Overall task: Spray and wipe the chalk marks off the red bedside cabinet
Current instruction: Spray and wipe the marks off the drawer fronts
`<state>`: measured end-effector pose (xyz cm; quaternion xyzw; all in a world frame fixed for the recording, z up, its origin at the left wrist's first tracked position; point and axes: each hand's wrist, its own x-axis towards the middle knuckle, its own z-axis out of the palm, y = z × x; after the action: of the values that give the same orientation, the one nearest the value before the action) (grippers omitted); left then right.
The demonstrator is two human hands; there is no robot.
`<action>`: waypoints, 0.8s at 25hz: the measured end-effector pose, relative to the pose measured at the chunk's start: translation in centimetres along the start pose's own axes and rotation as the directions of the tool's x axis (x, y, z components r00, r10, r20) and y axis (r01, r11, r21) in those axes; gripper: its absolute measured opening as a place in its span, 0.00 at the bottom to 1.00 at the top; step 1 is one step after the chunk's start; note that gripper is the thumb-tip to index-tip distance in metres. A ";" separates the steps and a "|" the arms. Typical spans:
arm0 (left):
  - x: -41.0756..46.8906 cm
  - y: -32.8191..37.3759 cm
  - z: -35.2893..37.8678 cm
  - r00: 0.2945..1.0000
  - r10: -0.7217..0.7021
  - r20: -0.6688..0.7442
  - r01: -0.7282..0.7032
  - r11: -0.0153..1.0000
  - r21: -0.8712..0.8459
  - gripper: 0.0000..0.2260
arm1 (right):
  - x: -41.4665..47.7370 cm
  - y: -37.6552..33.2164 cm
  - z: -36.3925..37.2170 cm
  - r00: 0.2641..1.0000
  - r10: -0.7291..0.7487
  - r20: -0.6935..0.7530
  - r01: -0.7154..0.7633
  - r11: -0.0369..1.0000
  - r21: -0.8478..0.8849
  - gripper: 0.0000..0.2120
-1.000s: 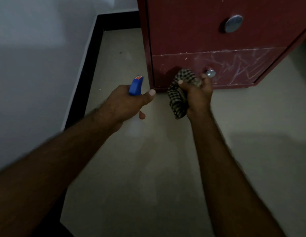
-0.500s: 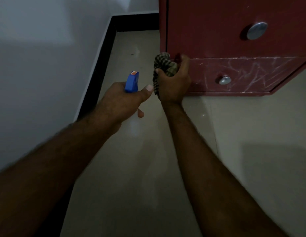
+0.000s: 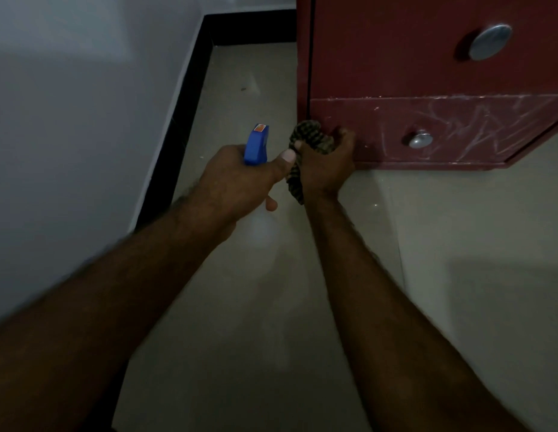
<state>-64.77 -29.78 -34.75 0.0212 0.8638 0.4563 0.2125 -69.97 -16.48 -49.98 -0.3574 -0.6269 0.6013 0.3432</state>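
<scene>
We're gripping the blue-topped spray bottle point(image 3: 256, 145) in left hand point(image 3: 237, 179), right hand point(image 3: 326, 166) clutching checked cloth point(image 3: 312, 135), best pressing firmly across chalky red cabinet drawer point(image 3: 458, 129).

red bedside cabinet point(image 3: 396, 57): panels were smooth, red-finished, with a dull satin look.
lower drawer front point(image 3: 380, 129): same red finish, streaked toward its right edge with powdery whitish chalk marks point(image 3: 477, 126).
upper knob point(image 3: 490, 42), lower knob point(image 3: 420, 139): both were polished silver metal, glossy.
cloth point(image 3: 309, 135): woven checked fabric, soft, crumpled, matt.
spray bottle point(image 3: 256, 145): head was smooth blue plastic; body was cloudy translucent plastic.
floor point(image 3: 240, 338): pale, smooth, faintly shiny.
skirting point(image 3: 184, 104): black, smooth.
wall point(image 3: 69, 120): white, matt.
</scene>
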 end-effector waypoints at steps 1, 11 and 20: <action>0.1 -0.1 0.1 1.000 -0.002 0.001 0.002 1.000 0.005 0.17 | 0.2 0.4 0.0 1.000 0.008 -0.005 -0.008 1.000 0.005 0.30; 0.7 -0.2 0.3 1.000 -0.001 -0.008 0.001 1.000 0.002 0.19 | 0.6 3.3 0.4 0.998 0.056 -0.031 -0.057 0.998 -0.035 0.30; 0.6 0.2 0.6 1.000 0.015 0.010 -0.015 1.000 -0.013 0.19 | 0.7 5.1 0.6 0.995 0.093 -0.032 -0.095 0.993 -0.076 0.26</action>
<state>-65.07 -29.11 -35.11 0.0287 0.8596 0.4634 0.2135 -70.71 -16.06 -55.06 -0.4079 -0.6275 0.5868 0.3091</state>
